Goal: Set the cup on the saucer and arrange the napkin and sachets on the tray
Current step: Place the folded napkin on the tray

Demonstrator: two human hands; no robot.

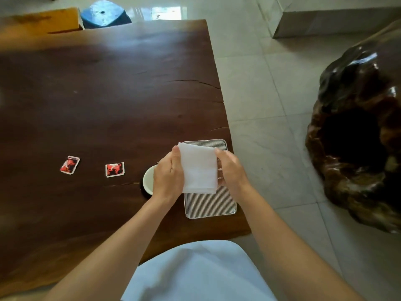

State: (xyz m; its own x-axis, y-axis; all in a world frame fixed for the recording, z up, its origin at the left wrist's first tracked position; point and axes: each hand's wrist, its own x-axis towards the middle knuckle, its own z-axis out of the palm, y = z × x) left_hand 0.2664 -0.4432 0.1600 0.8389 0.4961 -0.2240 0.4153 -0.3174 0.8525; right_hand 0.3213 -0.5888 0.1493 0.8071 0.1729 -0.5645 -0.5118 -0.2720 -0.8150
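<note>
Pale garment [195, 274] nearest; left hand [168, 174] and right hand [233, 170] each pinch a side of the folded napkin [199, 168], directly over the ribbed tray [209, 205], whose long axis runs away from both.

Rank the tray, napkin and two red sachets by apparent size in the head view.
1. tray
2. napkin, held nearer the camera, so somewhat flattered
3. left sachet and right sachet: smallest, alike, not ranked apart
</note>
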